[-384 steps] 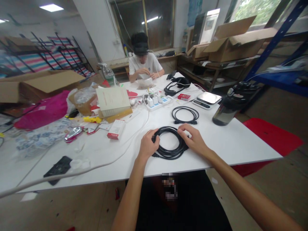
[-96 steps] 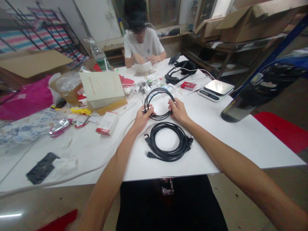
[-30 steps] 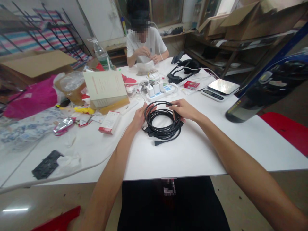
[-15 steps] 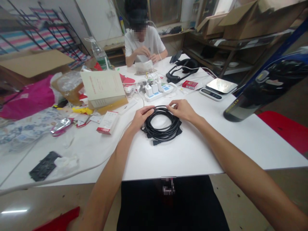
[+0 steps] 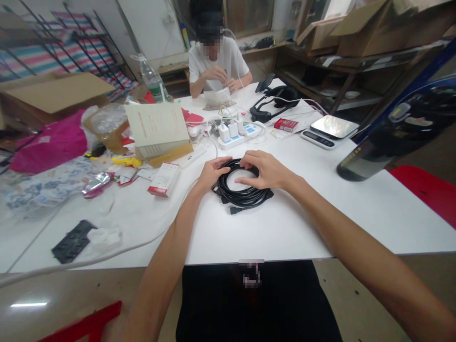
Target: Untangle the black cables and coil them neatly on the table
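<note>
A coil of black cable (image 5: pixel 239 197) lies on the white table in front of me, with several dark connector ends poking out along its near and right edges. My left hand (image 5: pixel 212 173) grips the coil's far left side, thumb on top and fingers along the outer edge. Over the right side of the ring is my right hand (image 5: pixel 266 170), its thumb and fingers apart. The thumb reaches across the middle of the coil, while the fingertips are at the far strands. That hand hides part of the coil's right side.
Beyond the coil stands a white power strip (image 5: pixel 239 137) with chargers. A small white and red box (image 5: pixel 164 179) lies to the left, and a scale (image 5: pixel 330 132) and dark bottle (image 5: pixel 359 159) to the right. A person in a white shirt (image 5: pixel 233 61) sits opposite.
My right hand has moved from the coil's far edge inward over its right side, thumb and fingers spreading apart. My left hand stays on the left side. The view has shifted slightly.
</note>
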Tool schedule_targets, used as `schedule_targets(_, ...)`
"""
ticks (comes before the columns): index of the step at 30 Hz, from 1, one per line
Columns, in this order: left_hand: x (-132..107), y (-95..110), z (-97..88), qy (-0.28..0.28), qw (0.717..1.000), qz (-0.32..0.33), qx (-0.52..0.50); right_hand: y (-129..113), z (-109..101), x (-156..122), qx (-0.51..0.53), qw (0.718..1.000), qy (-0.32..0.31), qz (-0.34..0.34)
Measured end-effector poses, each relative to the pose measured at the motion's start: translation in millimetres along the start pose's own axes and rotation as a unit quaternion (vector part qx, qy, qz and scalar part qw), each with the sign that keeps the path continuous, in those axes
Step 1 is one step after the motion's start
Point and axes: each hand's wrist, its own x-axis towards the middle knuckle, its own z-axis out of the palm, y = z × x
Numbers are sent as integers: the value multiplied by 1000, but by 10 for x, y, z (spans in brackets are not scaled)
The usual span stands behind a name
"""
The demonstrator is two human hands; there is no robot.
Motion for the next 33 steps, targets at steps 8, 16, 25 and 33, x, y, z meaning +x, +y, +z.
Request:
schedule_targets(8, 24, -51, -54, 17, 1000, -11, -16, -526, 121, 44, -48, 951, -301, 58)
schedule_targets(16, 31, -42, -66, 15, 1000, -19, -12, -433, 158, 15, -79, 964, -255, 18)
schedule_targets(25, 60, -50, -122, 14, 999, -20, -22, -373, 337, -77, -138, 972, -186, -41)
schedule_targets(33, 46, -35, -74, -16, 1000, -18, -5, -25, 299, -440, -153, 977, -70, -132)
